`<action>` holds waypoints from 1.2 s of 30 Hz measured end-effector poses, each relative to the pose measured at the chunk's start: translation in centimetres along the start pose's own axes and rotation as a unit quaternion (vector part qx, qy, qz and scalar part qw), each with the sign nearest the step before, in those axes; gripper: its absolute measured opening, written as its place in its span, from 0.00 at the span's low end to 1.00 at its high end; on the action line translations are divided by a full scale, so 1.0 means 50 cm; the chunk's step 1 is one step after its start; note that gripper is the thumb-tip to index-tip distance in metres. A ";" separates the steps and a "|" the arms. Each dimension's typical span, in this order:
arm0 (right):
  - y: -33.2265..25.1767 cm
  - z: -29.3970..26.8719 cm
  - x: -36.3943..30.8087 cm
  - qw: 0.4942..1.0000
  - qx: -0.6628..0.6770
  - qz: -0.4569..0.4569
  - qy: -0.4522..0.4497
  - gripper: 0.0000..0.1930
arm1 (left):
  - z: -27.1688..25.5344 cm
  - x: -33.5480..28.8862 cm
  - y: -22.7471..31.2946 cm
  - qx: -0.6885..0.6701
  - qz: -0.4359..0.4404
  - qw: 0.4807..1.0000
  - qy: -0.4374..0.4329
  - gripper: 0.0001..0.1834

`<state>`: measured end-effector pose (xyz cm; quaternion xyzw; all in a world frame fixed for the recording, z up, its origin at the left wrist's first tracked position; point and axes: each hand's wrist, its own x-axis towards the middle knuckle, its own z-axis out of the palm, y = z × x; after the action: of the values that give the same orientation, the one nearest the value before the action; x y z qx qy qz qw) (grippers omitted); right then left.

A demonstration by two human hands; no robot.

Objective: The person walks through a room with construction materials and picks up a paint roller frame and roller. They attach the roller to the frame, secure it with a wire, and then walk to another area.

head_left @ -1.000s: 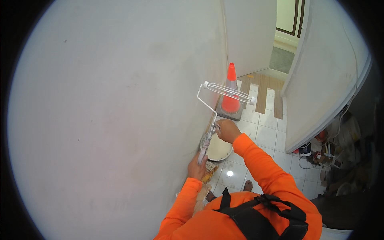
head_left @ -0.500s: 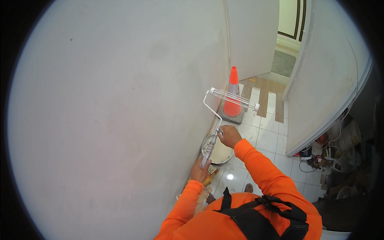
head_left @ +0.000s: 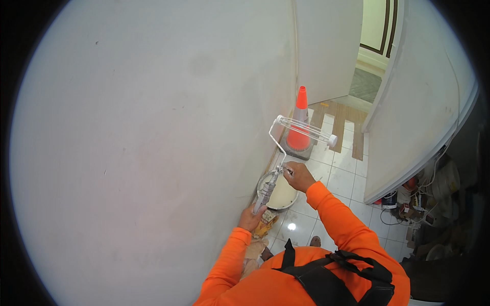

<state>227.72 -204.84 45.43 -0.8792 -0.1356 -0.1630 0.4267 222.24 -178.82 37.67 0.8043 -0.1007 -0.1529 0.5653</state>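
Note:
A paint roller frame (head_left: 275, 136) with no sleeve on it rises in front of me, its wire cage (head_left: 309, 130) bare and pointing right. My left hand (head_left: 251, 218) is closed round the lower end of its paint-smeared grey handle (head_left: 265, 195). Just right of the handle's top end is my right hand (head_left: 300, 176), fingers pinched together. Something small and pale seems to show at those fingertips, but I cannot make out what. Below the handle stands a round bucket (head_left: 284, 208) of cream-coloured paint, partly hidden by the handle.
A large off-white wall (head_left: 153, 127) runs along my left. Beyond the bucket an orange-and-white traffic cone (head_left: 299, 137) stands by the wall. White tiles (head_left: 341, 179) and wood-look planks (head_left: 337, 125) cover the floor. Cables and clutter (head_left: 408, 204) lie at right; crumpled brown paper (head_left: 255, 250) lies below my left hand.
The roller frame's cage has shifted slightly right and down in the picture. My right hand has moved slightly right, and its fingertips sit a little farther from the handle's top.

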 end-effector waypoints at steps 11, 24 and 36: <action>0.014 0.000 0.001 0.991 -0.108 -0.062 -0.046 0.07 | -0.009 -0.007 -0.011 0.028 0.012 1.000 0.006 0.19; -0.015 -0.021 0.010 0.997 -0.039 -0.052 -0.036 0.07 | -0.029 -0.016 0.002 -0.077 -0.025 0.995 -0.064 0.17; -0.003 -0.028 -0.055 0.912 0.373 0.166 -0.041 0.13 | -0.003 -0.038 -0.008 -0.154 -0.055 0.984 -0.075 0.20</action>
<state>224.90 -206.15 45.25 -0.6716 -0.0557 0.0090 0.7388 220.52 -177.90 37.58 0.6981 -0.0740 -0.2570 0.6641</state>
